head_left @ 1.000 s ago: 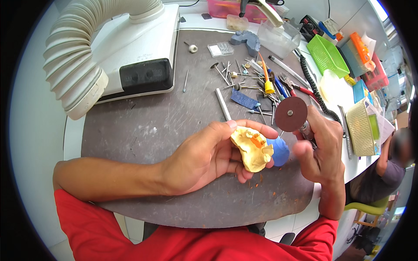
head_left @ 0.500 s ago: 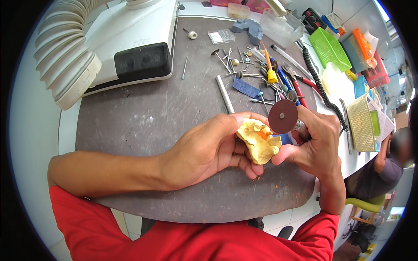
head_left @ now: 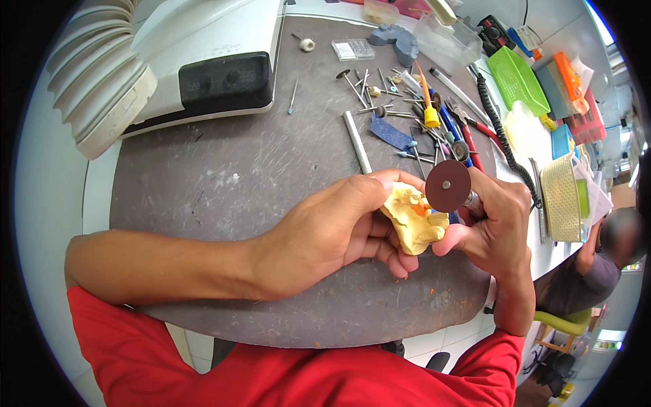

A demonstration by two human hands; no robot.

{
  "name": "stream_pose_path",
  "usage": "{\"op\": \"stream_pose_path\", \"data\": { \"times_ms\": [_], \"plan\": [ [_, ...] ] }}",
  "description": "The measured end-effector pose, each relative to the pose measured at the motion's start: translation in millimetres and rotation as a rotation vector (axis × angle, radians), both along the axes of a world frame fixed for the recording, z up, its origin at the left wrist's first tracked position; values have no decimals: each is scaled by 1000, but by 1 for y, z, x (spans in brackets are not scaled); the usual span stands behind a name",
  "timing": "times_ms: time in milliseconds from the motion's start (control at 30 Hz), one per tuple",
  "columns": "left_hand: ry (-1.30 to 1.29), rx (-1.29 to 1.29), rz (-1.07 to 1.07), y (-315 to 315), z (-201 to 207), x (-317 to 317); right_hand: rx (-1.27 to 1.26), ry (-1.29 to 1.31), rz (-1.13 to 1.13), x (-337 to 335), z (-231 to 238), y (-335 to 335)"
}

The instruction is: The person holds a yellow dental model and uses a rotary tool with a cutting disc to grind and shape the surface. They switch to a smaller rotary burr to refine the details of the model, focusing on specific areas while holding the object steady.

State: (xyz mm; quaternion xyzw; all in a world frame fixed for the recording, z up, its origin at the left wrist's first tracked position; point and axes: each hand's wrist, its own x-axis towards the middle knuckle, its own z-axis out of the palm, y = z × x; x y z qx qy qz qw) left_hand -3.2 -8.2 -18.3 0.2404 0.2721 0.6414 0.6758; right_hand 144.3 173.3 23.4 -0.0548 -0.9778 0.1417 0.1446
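While clamping the yellow cast (head_left: 409, 227) in left hand (head_left: 332, 220) above the worktop (head_left: 196, 176), gripping a handpiece (head_left: 472, 199) with brown disc (head_left: 448, 185) in right hand (head_left: 498, 220), apparently thumb-braced on the cast. Looks like trimming; can't tell disc contact. Probably calls for steady hold, light pressure. Holds cast hollow side up, toothed edge to the right; slants long axis roughly far-left to near-right.

The person's bare left hand (head_left: 339, 222) holds a pale-yellow, irregular plaster-like dental model (head_left: 411, 232) with an orange patch. The right hand (head_left: 500, 218) grips a silvery metal handpiece (head_left: 472, 199) bearing a dark-red round disc (head_left: 444, 190); whether disc and model touch is unclear. Beyond, slender metal-shanked bits (head_left: 380, 111) lie scattered on the far right of the scratched grey tabletop (head_left: 217, 197). A white boxy machine (head_left: 207, 37) stands far left.
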Motion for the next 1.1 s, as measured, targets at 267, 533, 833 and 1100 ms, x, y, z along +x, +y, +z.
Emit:
{"op": "stream_pose_path", "data": {
  "times_ms": [267,533,833,1100],
  "plan": [
    [10,7,-12,1,1,-1,13,-5,7,0,-3,2],
    [11,23,-16,0,-1,-1,15,-23,8,1,-2,2],
    [14,22,-11,0,-2,-1,11,-19,14,0,-3,2],
    [15,22,-18,1,-1,-2,30,-13,11,0,-2,3]
  ]
}}
